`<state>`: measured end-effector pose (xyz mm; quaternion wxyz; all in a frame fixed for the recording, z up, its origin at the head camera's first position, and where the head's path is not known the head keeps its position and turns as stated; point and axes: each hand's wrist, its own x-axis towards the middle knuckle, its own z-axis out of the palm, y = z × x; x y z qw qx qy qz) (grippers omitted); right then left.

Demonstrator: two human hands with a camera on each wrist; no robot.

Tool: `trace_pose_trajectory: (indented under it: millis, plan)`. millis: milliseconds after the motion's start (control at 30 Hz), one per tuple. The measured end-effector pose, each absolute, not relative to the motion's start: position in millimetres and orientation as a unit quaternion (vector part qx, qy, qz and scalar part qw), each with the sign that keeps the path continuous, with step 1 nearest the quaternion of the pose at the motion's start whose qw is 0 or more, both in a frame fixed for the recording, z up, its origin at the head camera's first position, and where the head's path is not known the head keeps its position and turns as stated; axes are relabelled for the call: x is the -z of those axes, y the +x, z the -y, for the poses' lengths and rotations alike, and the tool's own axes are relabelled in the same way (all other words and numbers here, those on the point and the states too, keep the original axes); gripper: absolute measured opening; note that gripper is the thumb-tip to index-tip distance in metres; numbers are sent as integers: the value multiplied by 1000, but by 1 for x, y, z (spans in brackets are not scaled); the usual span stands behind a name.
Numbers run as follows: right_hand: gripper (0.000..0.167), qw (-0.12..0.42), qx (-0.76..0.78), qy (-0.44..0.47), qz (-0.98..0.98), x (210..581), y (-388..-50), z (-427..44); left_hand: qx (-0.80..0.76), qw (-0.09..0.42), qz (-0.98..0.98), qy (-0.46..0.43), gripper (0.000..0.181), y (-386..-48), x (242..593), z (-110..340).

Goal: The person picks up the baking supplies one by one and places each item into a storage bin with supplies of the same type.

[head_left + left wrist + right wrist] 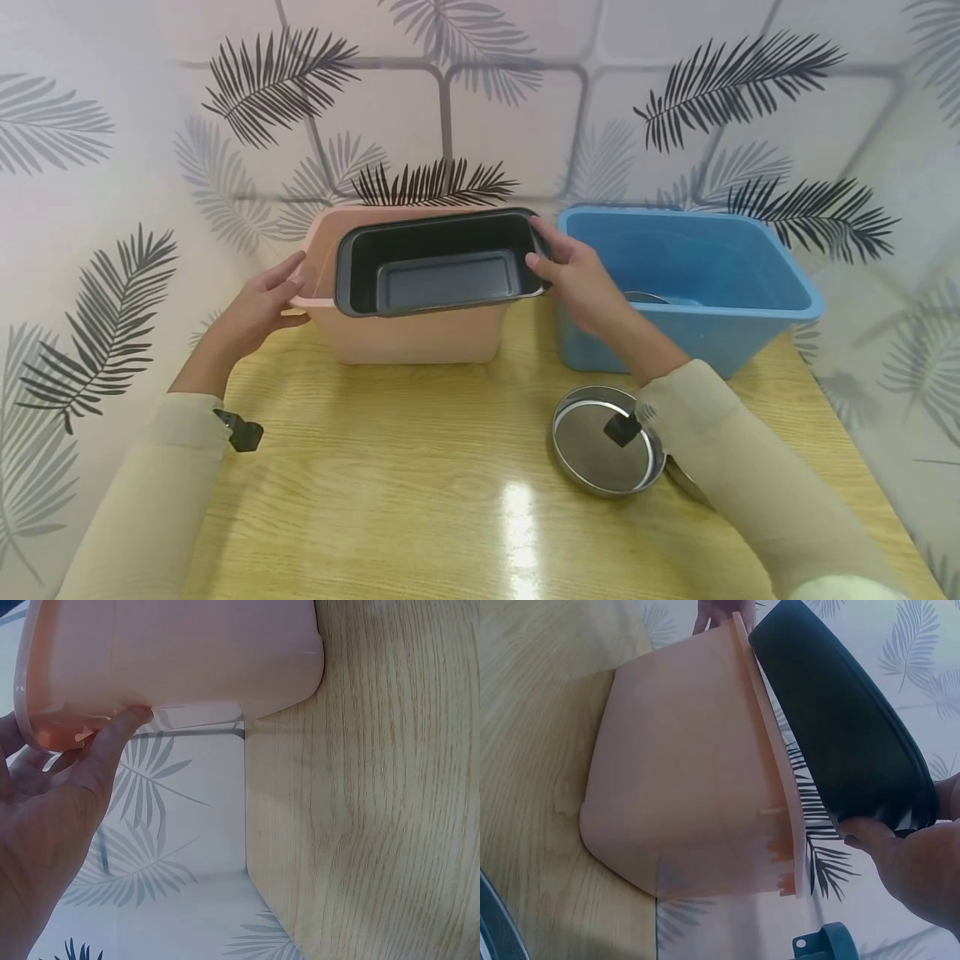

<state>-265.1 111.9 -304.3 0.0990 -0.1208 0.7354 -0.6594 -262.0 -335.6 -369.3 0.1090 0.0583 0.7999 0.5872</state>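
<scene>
A black rectangular loaf pan (450,282) is held over the mouth of the pink plastic bin (416,340), its hollow side facing the head camera. My right hand (576,273) grips the pan's right end, the thumb on the near side, as the right wrist view of the pan (840,727) also shows. At the bin's left end, my left hand (258,307) holds the rim. In the left wrist view the thumb of that hand (56,806) presses the outside of the bin (217,656). The pan hides most of the bin's inside.
To the right stands a blue bin (678,333) with a thin metal rim (645,297) showing inside. In front of it, a round metal pan (600,446) lies on the wooden table (360,483), beside another round piece (686,482) partly under the right sleeve. A leaf-patterned wall rises behind.
</scene>
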Motion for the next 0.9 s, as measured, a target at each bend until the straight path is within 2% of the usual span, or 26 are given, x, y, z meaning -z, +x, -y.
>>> trace_pose_trajectory:
  millis: [533, 900]
  plan:
    - [67, 101, 695, -109, -704, 317, -303, -83, -590, 113, -797, 61, 67, -262, 370, 335]
    - [70, 70, 639, -85, -761, 325, -324, -58, -588, 112, -799, 61, 68, -263, 369, 335]
